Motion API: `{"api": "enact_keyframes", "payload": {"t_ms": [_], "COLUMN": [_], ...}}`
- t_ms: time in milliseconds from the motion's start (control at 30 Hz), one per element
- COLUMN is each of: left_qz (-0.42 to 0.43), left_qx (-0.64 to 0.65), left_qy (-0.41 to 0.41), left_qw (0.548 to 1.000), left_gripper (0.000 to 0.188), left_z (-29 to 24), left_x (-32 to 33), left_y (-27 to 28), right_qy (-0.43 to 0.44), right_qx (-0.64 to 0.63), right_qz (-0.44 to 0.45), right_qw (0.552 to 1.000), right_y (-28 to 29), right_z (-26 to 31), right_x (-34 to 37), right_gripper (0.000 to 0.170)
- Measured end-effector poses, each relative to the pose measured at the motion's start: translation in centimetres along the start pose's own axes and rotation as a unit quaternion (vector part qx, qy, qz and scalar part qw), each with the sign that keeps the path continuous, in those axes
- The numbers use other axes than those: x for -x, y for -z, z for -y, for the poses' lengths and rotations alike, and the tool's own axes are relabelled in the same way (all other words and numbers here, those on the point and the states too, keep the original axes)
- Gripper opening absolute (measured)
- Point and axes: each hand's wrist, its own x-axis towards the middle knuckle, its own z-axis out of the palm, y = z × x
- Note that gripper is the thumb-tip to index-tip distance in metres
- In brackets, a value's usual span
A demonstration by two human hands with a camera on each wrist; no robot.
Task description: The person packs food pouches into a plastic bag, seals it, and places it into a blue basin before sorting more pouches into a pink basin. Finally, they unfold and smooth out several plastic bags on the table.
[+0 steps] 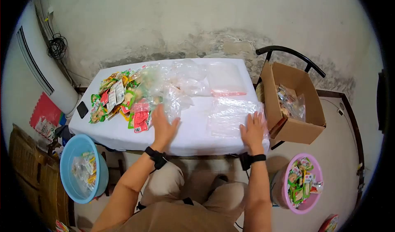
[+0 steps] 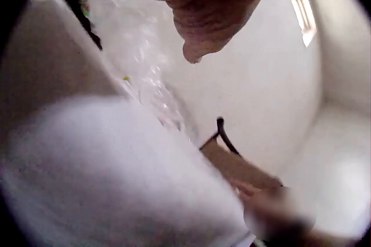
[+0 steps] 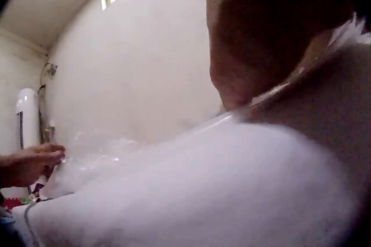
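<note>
My right hand [image 1: 253, 131] lies with its fingers spread on the right edge of a flat clear plastic bag [image 1: 226, 119] near the table's right end. In the right wrist view that hand [image 3: 261, 38] looms dark over the white tablecloth. My left hand [image 1: 163, 127] has its fingers extended beside red packets [image 1: 141, 116] and crumpled clear bags [image 1: 175, 98], with nothing gripped. Its thumb points out to the right. A stack of clear bags [image 1: 226, 78] with a reddish edge lies behind the flat one. Colourful snack packets [image 1: 117, 94] are heaped on the left.
A cardboard box [image 1: 294, 100] with packets inside stands at the table's right, by a black chair frame [image 1: 292, 51]. On the floor are a blue basin [image 1: 66, 170] at left and a pink basin [image 1: 317, 203] at right, both holding packets. A phone [image 1: 82, 109] lies at the left edge.
</note>
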Motion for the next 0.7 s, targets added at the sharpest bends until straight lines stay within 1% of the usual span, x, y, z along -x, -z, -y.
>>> {"api": "enact_keyframes", "payload": {"t_ms": [33,67,100,133,167,200,233,267,300,333,367,400,433,467,500,533,567,600,633,667,700], "left_qz": [0.003,0.007,0.006,0.072,0.137,0.077,0.08,0.084,0.087,0.116,0.119,0.135,0.15,0.153,0.235,0.313,0.315,0.365,0.412,0.415,0.444], "left_qx": [-0.029,-0.057,-0.054,0.126,0.3,0.398,0.4,0.45,0.498,0.55,0.55,0.608,0.661,0.661,0.698,0.727,0.726,0.668,0.603,0.602,0.592], "left_qy": [0.1,0.199,0.198,0.292,0.373,0.37,0.367,0.348,0.33,0.315,0.314,0.309,0.303,0.305,0.286,0.262,0.262,0.233,0.203,0.207,0.214], "left_qw": [0.995,0.978,0.979,0.945,0.867,0.836,0.836,0.818,0.797,0.765,0.764,0.719,0.67,0.668,0.614,0.552,0.552,0.605,0.652,0.651,0.637], "left_gripper": [0.061,0.055,0.055,0.045,0.036,0.024,0.024,0.027,0.03,0.037,0.037,0.038,0.039,0.039,0.039,0.04,0.04,0.04,0.04,0.04,0.041], "left_z": [2.0,3.3,3.5,3.3,3.1,3.1,2.6,2.2,1.5,0.7,-0.3,-1.5,-2.4,-2.8,-2.9,-2.8,-2.3,-1.9,-1.6,-1.3,-1.7], "left_x": [0.1,0.1,-0.6,-1.5,-2.0,-2.0,-2.4,-2.6,-2.9,-3.2,-3.4,-3.5,-3.6,-3.6,-3.9,-4.2,-4.4,-4.6,-4.7,-4.7,-5.2], "left_y": [-1.0,-1.5,-1.2,-0.6,-0.5,-1.1,-0.7,-0.2,0.7,1.8,2.8,4.0,4.8,5.4,5.8,6.0,5.6,5.1,4.8,4.7,4.9], "right_qy": [0.0,0.029,0.057,0.079,0.098,0.095,0.09,0.084,0.082,0.043,0.004,-0.042,-0.046,-0.096,-0.143,-0.146,-0.143,-0.14,-0.142,-0.094,-0.045], "right_qx": [0.001,-0.042,-0.084,-0.182,-0.278,-0.276,-0.347,-0.416,-0.414,-0.485,-0.551,-0.608,-0.607,-0.667,-0.72,-0.72,-0.771,-0.818,-0.818,-0.861,-0.894], "right_qz": [-0.001,-0.065,-0.129,-0.151,-0.171,-0.173,-0.139,-0.105,-0.108,-0.071,-0.033,0.013,0.014,0.065,0.115,0.114,0.131,0.149,0.149,0.191,0.228], "right_qw": [1.0,0.997,0.986,0.968,0.94,0.941,0.923,0.899,0.9,0.871,0.834,0.793,0.793,0.736,0.67,0.669,0.606,0.539,0.536,0.462,0.383], "right_y": [0.3,1.0,1.2,0.8,0.3,0.4,0.7,1.2,1.7,2.2,2.5,2.4,2.4,2.3,2.2,1.7,0.8,0.7,0.9,1.2,1.9], "right_z": [1.2,3.0,4.6,6.0,7.3,8.7,9.9,10.8,11.2,11.6,11.7,11.6,11.6,11.8,11.8,11.6,11.2,11.0,10.3,9.2,8.5], "right_x": [0.1,0.3,0.5,0.6,0.8,0.9,1.0,1.0,0.8,0.6,0.3,-0.1,-0.6,-1.1,-1.3,-1.3,-1.4,-1.5,-1.6,-1.5,-1.3], "right_gripper": [0.054,0.049,0.044,0.041,0.037,0.037,0.036,0.034,0.034,0.035,0.036,0.036,0.036,0.04,0.044,0.044,0.048,0.053,0.053,0.059,0.066]}}
